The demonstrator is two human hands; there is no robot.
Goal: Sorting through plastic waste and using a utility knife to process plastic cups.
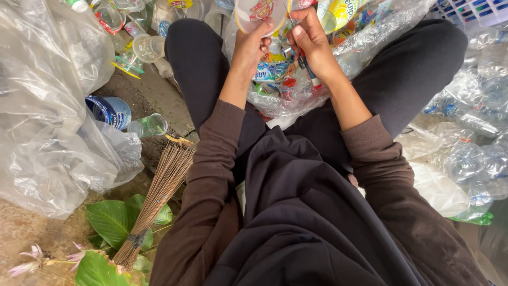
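Over the lap: plastic cup (260,15) held up between both hands.
Left hand (248,50) closed on cup's rim; right hand (311,39) pinching its edge, also holding a small blue-handled tool (308,71). Below the grip, clear bag of cups (296,90); stick broom (159,196) far left.

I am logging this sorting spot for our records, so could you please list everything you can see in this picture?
Plastic cup: one, clear with a colourful printed lid, top centre, held in both hands.
Small tool: one, red and dark, below the right hand; kind unclear.
Bag of printed cup lids: one, clear, between the knees.
Loose cups: several, clear, upper left.
Large plastic bag: one, clear, left.
Tin: one, blue, by that bag.
Stick broom: one, brown, lower left.
Leaves: several, green, under the broom.
Crushed bottles: many, clear, right.
Crate: one, white, top right.
Left hand: on the cup.
Right hand: at the cup's rim.
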